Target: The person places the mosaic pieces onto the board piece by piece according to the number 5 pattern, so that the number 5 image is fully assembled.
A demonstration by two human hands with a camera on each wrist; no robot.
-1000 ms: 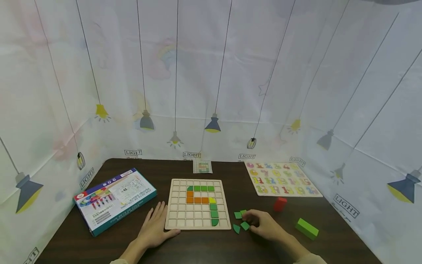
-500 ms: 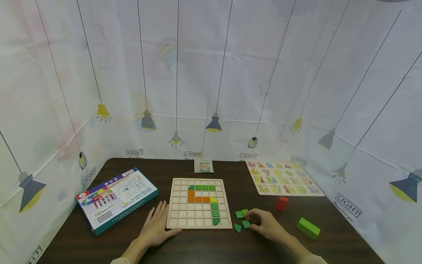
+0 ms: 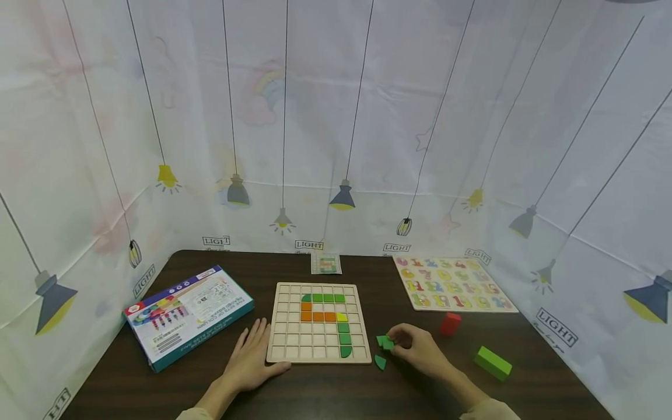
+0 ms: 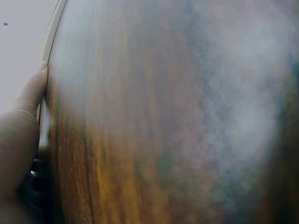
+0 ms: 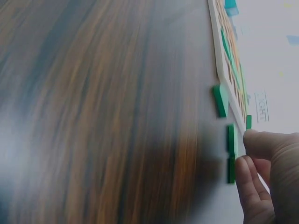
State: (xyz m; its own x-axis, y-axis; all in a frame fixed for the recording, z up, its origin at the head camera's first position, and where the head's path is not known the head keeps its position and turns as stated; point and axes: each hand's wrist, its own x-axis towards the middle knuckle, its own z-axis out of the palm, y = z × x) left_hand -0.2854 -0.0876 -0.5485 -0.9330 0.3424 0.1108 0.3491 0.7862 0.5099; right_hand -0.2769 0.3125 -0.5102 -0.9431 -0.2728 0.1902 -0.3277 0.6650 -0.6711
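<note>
My left hand [image 3: 249,361] lies flat on the table with fingers spread, thumb along the near edge of the wooden grid board [image 3: 289,353]. In the left wrist view its thumb [image 4: 33,91] rests at the board's edge. The board carries a path of green tiles [image 3: 343,339], orange tiles [image 3: 317,317] and one yellow tile [image 3: 341,317]. To its right, my right hand [image 3: 422,349] pinches a green square tile [image 3: 388,345] between thumb and fingers, right against another green tile [image 3: 380,340]. Nearer me lies a green quarter-round tile [image 3: 380,362], also in the right wrist view.
A flat box [image 3: 189,315] lies at the left. Behind the board is a small pattern card [image 3: 326,264]. A number board [image 3: 454,284] lies at the back right, with a red block [image 3: 450,324] and a light green block [image 3: 493,363] nearer.
My right hand has shifted slightly away from me, and the green square tile at its fingertips has moved with it, up against the other green tiles. The left hand stays in place.
</note>
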